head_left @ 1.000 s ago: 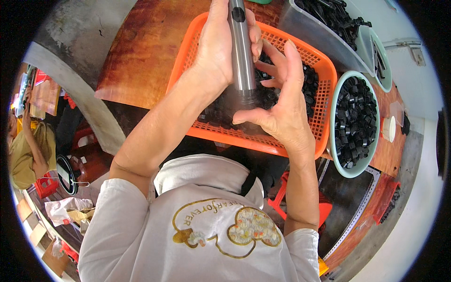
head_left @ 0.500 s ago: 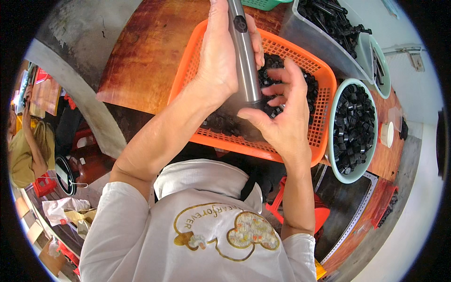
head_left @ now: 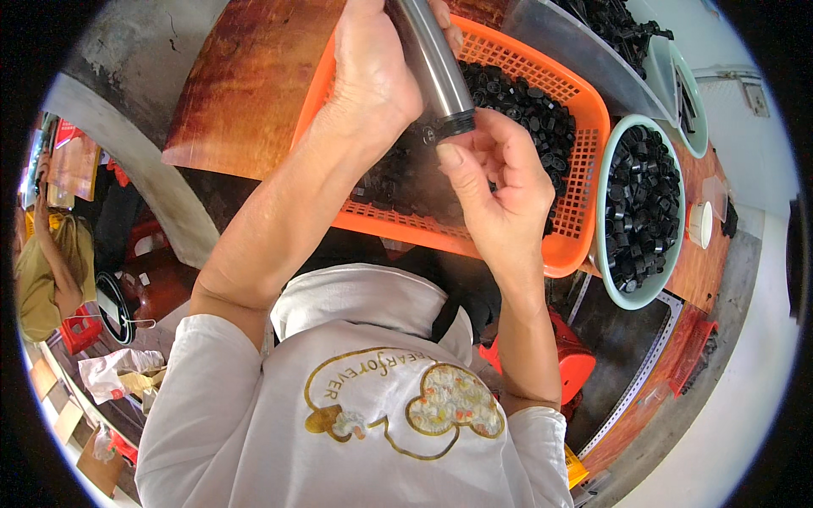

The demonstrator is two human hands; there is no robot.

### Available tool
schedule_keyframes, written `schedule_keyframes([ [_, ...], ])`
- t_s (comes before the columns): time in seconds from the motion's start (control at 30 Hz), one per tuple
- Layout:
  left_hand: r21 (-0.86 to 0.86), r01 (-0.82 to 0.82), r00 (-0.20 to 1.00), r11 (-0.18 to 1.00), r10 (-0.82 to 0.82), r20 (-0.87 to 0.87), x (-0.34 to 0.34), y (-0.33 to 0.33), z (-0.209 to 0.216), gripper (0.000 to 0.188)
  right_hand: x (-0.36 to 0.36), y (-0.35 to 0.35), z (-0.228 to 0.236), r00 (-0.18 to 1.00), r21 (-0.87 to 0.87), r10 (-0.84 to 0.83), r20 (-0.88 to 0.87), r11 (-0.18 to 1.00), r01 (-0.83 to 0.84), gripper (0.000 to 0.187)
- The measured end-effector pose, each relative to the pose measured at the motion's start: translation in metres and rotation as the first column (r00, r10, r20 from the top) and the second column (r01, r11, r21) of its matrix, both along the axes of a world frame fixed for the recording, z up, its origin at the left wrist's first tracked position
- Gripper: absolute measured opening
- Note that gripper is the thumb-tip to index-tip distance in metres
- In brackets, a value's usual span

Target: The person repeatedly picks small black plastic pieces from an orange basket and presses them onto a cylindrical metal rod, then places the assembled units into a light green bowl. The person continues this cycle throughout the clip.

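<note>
My left hand (head_left: 377,72) is closed around a silver metal tube (head_left: 436,63), which slants down to the right over the orange basket. At its lower end the tube has a black threaded-looking collar (head_left: 457,124). Beside that collar is my right hand (head_left: 504,173), its thumb and bent fingers apart and its fingertips close to the tube's end. Nothing shows between the thumb and fingers. Beneath both hands, the orange basket (head_left: 586,173) holds many small black plastic parts (head_left: 529,110). A small dark ring-like shape (head_left: 428,135) appears just left of the collar.
Right of the basket stands a pale green bowl (head_left: 603,229) full of black pieces. Behind it are a clear bin (head_left: 584,55) of long black parts and another green bowl (head_left: 690,93). A paper cup (head_left: 699,223) sits on the wooden table (head_left: 246,93). Far left, another person (head_left: 59,271) sits.
My right hand has come up to the tube's lower end and its fingers have curled in. The tube's black collar now shows more clearly. The view has shifted slightly.
</note>
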State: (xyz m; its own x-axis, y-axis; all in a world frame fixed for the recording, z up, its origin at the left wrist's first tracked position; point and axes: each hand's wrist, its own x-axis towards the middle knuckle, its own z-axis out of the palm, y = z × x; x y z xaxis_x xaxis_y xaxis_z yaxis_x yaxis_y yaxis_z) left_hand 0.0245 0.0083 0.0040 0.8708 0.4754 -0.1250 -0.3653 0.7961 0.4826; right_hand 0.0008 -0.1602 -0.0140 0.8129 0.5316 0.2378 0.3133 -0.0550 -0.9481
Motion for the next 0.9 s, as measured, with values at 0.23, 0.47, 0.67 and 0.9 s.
schedule_keyframes([
  [0.23, 0.073, 0.046, 0.997, 0.996, -0.042, -0.062, -0.004, -0.007, 0.01, 0.043, 0.002, 0.001, 0.011, 0.985, 0.121, -0.094, -0.146, 0.986, 0.112, 0.029],
  [0.47, 0.144, 0.1, 0.992, 0.984, -0.087, -0.092, -0.005, -0.009, 0.014, 0.036, 0.014, -0.012, 0.013, 0.993, 0.239, 0.001, -0.114, 0.971, 0.027, 0.04],
  [0.67, 0.166, 0.104, 0.986, 0.981, -0.08, -0.143, -0.004, -0.01, 0.014, 0.036, 0.015, -0.013, 0.011, 1.0, 0.214, 0.018, 0.017, 0.977, -0.021, 0.041],
  [0.9, 0.207, 0.078, 0.99, 0.975, -0.051, -0.135, -0.004, -0.01, 0.013, 0.037, 0.014, -0.012, 0.011, 0.995, 0.191, -0.019, 0.098, 0.982, 0.0, 0.043],
])
